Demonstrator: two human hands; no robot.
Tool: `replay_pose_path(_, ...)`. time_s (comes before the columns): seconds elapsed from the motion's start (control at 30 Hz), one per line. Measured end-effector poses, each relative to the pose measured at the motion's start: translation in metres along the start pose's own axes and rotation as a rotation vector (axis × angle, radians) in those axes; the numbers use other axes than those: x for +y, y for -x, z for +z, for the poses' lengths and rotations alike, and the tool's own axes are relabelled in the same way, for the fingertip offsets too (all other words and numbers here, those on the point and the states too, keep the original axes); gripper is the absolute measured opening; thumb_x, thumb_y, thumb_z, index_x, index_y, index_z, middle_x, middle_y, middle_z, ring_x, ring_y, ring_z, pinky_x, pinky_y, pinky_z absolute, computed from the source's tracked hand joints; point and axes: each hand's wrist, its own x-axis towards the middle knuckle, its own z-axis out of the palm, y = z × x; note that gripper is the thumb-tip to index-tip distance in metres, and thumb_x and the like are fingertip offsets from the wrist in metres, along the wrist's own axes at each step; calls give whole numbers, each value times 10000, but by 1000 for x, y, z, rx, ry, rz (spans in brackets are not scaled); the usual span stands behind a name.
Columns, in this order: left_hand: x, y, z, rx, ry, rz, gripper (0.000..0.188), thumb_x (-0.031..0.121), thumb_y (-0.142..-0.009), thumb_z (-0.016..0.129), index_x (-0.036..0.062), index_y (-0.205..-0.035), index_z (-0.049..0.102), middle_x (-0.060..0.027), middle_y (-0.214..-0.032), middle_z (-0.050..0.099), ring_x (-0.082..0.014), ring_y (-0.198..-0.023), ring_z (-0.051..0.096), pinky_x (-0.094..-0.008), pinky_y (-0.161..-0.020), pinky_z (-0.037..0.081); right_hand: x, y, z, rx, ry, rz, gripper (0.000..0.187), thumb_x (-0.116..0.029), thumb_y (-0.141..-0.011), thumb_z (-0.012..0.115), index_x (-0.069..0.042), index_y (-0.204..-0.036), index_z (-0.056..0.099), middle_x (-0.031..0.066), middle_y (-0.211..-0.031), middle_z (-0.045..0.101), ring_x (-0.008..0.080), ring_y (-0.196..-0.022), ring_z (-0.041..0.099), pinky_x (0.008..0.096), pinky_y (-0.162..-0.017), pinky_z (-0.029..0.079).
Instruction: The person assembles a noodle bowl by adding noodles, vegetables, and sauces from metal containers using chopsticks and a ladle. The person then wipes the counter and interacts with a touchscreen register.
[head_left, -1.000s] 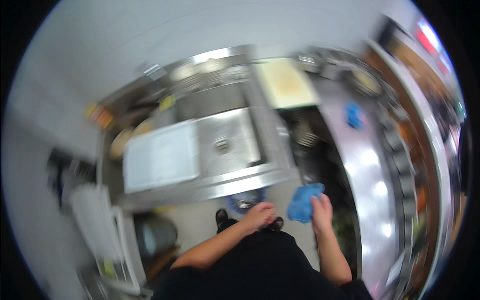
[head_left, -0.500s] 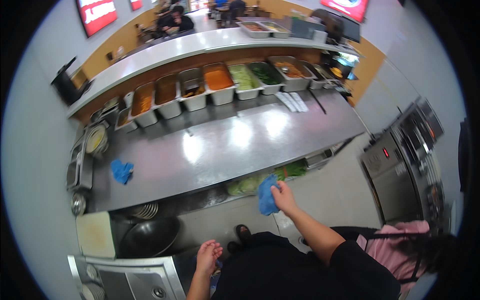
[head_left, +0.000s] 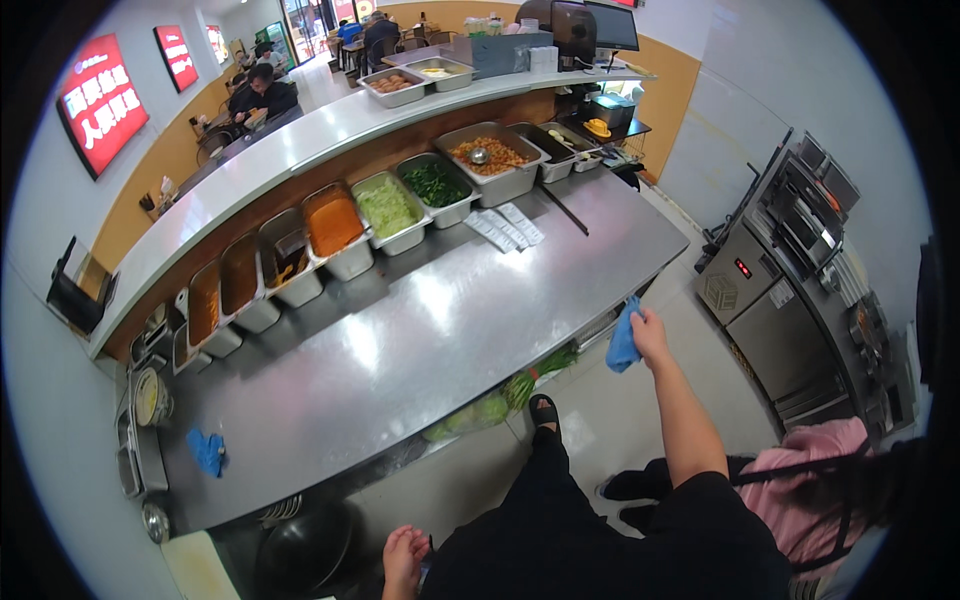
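My left hand (head_left: 404,556) at 6 o'clock is half cut off by the bottom edge, so I can't read its fingers. Greens (head_left: 500,400) tuck partly under the counter (head_left: 420,340). Person in pink (head_left: 820,480) at 4 o'clock is clipped by the rim.

Blue cloth (head_left: 623,345) — crumpled (hanging) — at counter's edge

Steel counter (head_left: 430,330), row of food pans (head_left: 385,210), second blue cloth (head_left: 208,450)

Bright, even overhead light is glaring in soft patches off the steel counter (head_left: 420,340), shadows are staying faint, focus is holding sharp centrally, and fisheye distortion is bending edges toward the black rim.
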Motion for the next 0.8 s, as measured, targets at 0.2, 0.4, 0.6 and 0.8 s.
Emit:
replay_pose_path(0.2, -19, -64, 65, 145, -65, 19, 294, 261, -931, 538, 76, -1159, 530, -101, -1047, 602, -253, -895, 615, -349, -759, 515, -53, -226, -22, -117, -94, -191, 339, -233, -888, 552, 23, -1109, 574, 141, -926, 642, 222, -828, 606, 347, -739, 477)
replay_pose_path(0.4, -7, -89, 170, 88, -305, 59, 320, 216, -939, 538, 30, -1196, 497, -108, -1074, 590, -228, -933, 609, -328, -783, 514, -9, -387, 10, 171, 617, -196, 458, -248, -861, 577, -35, -1258, 495, 193, -1201, 547, 358, -1092, 522, 433, -904, 435)
replay_pose_path(0.6, 16, -82, 262, 72, -565, 46, 346, 231, -948, 531, 3, -1206, 494, -90, -1021, 605, -170, -892, 605, -295, -765, 507, 48, -417, 81, -147, 791, -365, 605, -378, -876, 530, -65, -1376, 396, 213, -1441, 324, 378, -1354, 259, 505, -1095, 204)
replay_pose_path(0.8, 38, -73, 323, 143, -909, 80, 360, 248, -939, 545, -9, -1191, 536, -106, -1026, 623, -171, -886, 600, -287, -769, 489, 41, -449, 117, -210, 798, -182, 716, -504, -907, 416, -80, -1459, 249, 195, -1529, 135, 380, -1416, 65, 539, -1121, 7)
